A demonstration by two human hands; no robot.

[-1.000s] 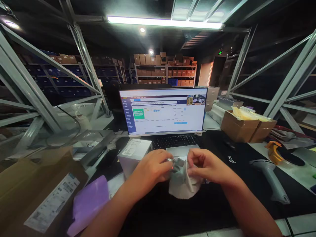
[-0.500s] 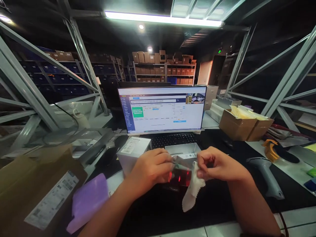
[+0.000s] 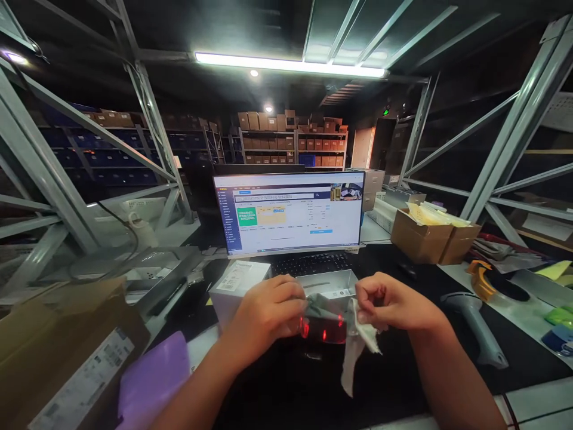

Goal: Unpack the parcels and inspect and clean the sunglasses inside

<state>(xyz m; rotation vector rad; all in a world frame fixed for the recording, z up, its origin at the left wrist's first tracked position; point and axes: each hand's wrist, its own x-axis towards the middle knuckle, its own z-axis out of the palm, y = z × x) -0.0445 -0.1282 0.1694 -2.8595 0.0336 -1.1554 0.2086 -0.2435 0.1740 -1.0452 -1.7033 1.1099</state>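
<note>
My left hand [image 3: 267,313] and my right hand [image 3: 388,304] are closed on the two ends of a clear plastic pouch [image 3: 323,319] held above the black desk mat [image 3: 394,370]. Red light glows on the pouch. A white cloth [image 3: 356,349] hangs from my right hand's fingers. Just behind the hands stands an open white box [image 3: 329,282], and a closed white box with a label [image 3: 235,286] sits to its left. What the pouch holds is unclear.
A monitor [image 3: 290,212] and keyboard [image 3: 313,263] face me. A grey handheld scanner [image 3: 474,325] and cardboard boxes [image 3: 430,239] lie at right, a brown carton [image 3: 62,352] and purple sheet [image 3: 154,376] at left. Steel rack braces stand on both sides.
The cloth, earlier bunched between both hands over the pouch, now dangles from my right hand alone. The pouch is stretched between the hands, lit red. The view has tilted upward.
</note>
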